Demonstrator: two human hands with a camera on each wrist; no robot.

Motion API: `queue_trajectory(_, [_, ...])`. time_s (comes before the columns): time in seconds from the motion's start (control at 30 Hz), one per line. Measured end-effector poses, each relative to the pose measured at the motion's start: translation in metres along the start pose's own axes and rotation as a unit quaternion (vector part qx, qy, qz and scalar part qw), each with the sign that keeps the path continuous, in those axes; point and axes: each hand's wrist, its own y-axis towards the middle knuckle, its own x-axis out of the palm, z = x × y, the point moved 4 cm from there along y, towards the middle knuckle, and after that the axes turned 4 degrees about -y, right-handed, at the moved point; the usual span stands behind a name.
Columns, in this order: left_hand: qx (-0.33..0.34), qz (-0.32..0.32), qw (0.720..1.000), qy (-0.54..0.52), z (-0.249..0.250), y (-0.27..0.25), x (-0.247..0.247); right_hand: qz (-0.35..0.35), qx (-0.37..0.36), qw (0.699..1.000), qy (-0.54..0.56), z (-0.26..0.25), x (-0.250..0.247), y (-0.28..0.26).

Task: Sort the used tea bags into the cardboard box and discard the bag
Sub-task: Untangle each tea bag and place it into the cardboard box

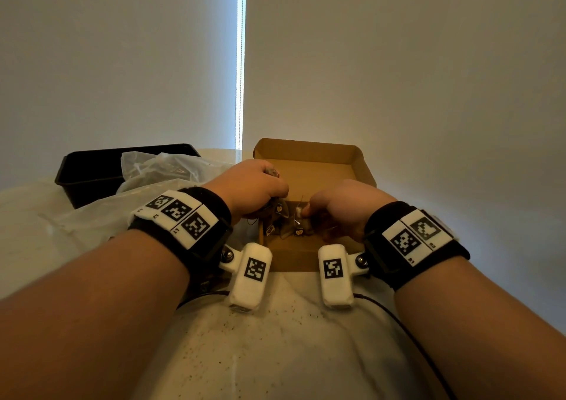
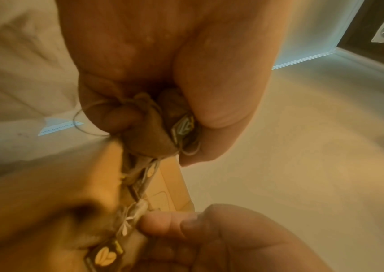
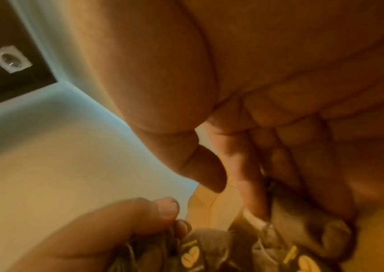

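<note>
An open cardboard box (image 1: 324, 167) lies on the table in front of me, with both hands over it. My left hand (image 1: 260, 194) is curled into a fist round a bunch of brown used tea bags (image 2: 146, 132); their strings and dark tags (image 2: 104, 257) dangle below it. My right hand (image 1: 315, 212) is just to the right, its fingers (image 3: 254, 208) curled down onto a tea bag (image 3: 286, 237) of the same cluster, pinching it at a white knot of string (image 2: 135, 211). More tea bags (image 1: 291, 231) lie on the box floor under the hands.
A crumpled clear plastic bag (image 1: 159, 179) lies left of the box, partly over a black bin (image 1: 88, 176) at the back left. The pale tabletop (image 1: 275, 338) near me is sprinkled with dark specks. A wall stands close behind the box.
</note>
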Motion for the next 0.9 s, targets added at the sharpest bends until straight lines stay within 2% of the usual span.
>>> queue_trajectory(0.23, [-0.008, 0.008, 0.999, -0.033, 0.001, 0.002, -0.003, 0.055, -0.046, 0.997, -0.001, -0.003, -0.011, 0.0])
queue_trajectory(0.37, [-0.005, 0.02, 0.99, -0.138, 0.009, -0.001, -0.006, 0.105, -0.1, 0.988, 0.047, -0.016, -0.021, -0.013])
queue_trajectory(0.43, [-0.012, 0.011, 0.975, -0.223, 0.013, -0.003, -0.005, 0.089, -0.131, 0.984, 0.077, -0.024, -0.021, -0.023])
queue_trajectory(0.53, [-0.039, -0.01, 0.929, -0.367, 0.019, -0.006, -0.004, 0.042, -0.189, 0.977, 0.087, -0.032, -0.013, -0.039])
queue_trajectory(0.6, [-0.048, -0.018, 0.908, -0.415, 0.02, -0.007, -0.003, 0.038, -0.215, 0.972, 0.085, -0.035, -0.006, -0.043])
queue_trajectory(0.8, [-0.055, 0.01, 0.878, -0.475, 0.022, -0.006, -0.001, 0.097, -0.256, 0.955, 0.111, -0.038, -0.001, -0.039])
queue_trajectory(0.9, [-0.051, 0.031, 0.869, -0.492, 0.025, -0.006, 0.001, 0.16, -0.281, 0.942, 0.088, -0.04, -0.003, -0.038])
